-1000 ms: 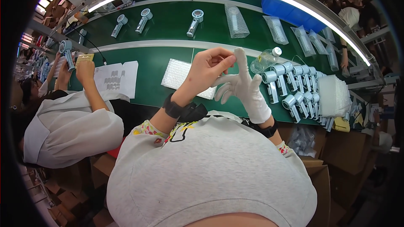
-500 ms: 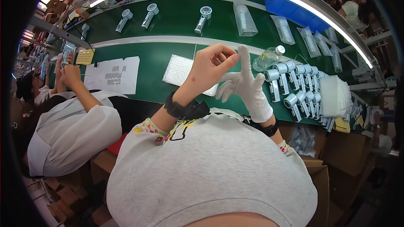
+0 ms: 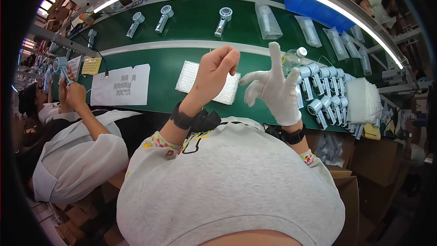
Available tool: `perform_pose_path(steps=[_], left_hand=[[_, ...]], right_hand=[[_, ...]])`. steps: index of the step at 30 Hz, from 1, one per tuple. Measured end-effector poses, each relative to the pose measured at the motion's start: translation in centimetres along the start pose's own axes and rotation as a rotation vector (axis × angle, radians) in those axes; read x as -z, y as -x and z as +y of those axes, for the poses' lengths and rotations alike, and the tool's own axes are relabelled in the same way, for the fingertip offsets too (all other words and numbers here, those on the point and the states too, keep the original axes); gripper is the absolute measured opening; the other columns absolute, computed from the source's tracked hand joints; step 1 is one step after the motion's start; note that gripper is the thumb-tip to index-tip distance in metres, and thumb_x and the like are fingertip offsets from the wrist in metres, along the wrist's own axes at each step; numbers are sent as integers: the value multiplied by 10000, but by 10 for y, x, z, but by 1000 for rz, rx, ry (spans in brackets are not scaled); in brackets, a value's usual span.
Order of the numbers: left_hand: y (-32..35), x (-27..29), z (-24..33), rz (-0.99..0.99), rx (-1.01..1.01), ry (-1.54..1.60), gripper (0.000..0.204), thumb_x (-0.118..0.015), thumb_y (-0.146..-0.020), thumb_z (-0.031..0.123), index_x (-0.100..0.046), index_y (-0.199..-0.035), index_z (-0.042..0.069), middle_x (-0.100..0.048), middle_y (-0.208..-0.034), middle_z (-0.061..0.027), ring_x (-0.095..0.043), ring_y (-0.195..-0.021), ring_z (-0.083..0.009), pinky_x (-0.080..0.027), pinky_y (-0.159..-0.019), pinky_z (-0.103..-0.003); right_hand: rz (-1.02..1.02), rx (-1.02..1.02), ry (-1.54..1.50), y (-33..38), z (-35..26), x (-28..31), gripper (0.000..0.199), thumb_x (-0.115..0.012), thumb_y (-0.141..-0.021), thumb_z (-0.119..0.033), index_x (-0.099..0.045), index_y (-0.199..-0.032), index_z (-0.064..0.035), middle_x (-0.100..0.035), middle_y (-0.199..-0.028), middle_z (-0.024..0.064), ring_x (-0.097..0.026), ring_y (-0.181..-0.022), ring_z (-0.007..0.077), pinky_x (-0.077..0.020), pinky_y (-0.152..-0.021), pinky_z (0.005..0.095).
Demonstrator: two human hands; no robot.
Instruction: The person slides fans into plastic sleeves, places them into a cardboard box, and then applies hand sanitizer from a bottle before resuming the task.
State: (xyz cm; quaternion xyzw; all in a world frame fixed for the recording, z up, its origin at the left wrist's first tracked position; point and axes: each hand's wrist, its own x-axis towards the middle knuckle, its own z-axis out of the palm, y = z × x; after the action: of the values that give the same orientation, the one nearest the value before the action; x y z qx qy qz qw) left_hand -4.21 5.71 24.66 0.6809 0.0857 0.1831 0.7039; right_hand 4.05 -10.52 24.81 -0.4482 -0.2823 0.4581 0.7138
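My bare left hand [image 3: 216, 75] is closed, fingers curled in with the thumb against them, and nothing shows in it. It hovers over a flat bubble-wrap sheet [image 3: 186, 75] on the green table. To its right, apart from it, my right hand [image 3: 275, 93] wears a white fabric glove. Its fingers are spread, the index finger pointing up, and it holds nothing. Behind the glove stands a clear plastic bottle [image 3: 291, 58] with a white cap, partly hidden. Rows of pale blue handheld fans [image 3: 325, 75] lie just right of the glove.
A stack of white foam sheets [image 3: 363, 100] sits beyond the fans. Several more fans [image 3: 223, 20] and bubble-wrapped packages [image 3: 268, 22] lie on the far strip, near a blue bin [image 3: 314, 7]. On the left, a co-worker's hands [image 3: 73, 92] hold a fan beside a paper sheet [image 3: 119, 85].
My left hand has come away from the gloved fingertip, moving left and closing. The gloved right hand has shifted slightly right, its fingers spread wider. The co-worker's fan has moved left.
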Motion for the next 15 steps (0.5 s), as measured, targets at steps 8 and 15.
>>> perform_pose_path(steps=[8,15], left_hand=[[-5,-23,6,111,-160,-299,137,-632,-804,160,-620,-851,32,-567,-793,-7,-490,-646,-55,-380,-553,-190],[-4,-22,5,99,-111,-264,130,-633,-803,146,-638,-884,45,-574,-801,-8,-495,-649,-55,-381,-554,-192]], right_hand=[[-79,-7,22,0,7,-9,979,-185,-663,-848,91,-1412,-281,-582,-958,240,-616,-659,262,-503,-600,337],[-91,-21,120,0,15,-6,1024,-215,-636,-865,103,-1410,-275,-578,-980,228,-614,-682,241,-500,-596,308]])
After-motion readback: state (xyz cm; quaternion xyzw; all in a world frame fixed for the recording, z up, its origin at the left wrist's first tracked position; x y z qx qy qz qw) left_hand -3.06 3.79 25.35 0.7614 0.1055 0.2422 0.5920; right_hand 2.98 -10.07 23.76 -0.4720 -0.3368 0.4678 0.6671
